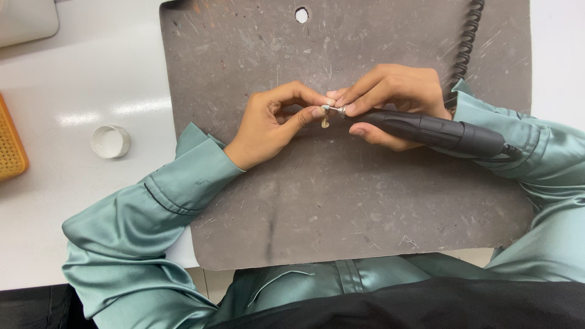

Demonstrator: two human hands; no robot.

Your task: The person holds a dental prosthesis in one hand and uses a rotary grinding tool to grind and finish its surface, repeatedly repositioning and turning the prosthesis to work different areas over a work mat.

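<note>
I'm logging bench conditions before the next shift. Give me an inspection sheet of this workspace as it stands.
Surface: white table with a worn, scratched grey mat that has a hole near its top edge.
Job's things: black rotary handpiece; small pale piece at its tip.
Clutter: white ring-shaped cap on the table, left of the mat.
Grippers: left hand pinches the small piece; right hand holds the handpiece.
Cables: black coiled cord runs up over the mat.
Surroundings: orange perforated tray at left edge; white object in the top-left corner.
</note>
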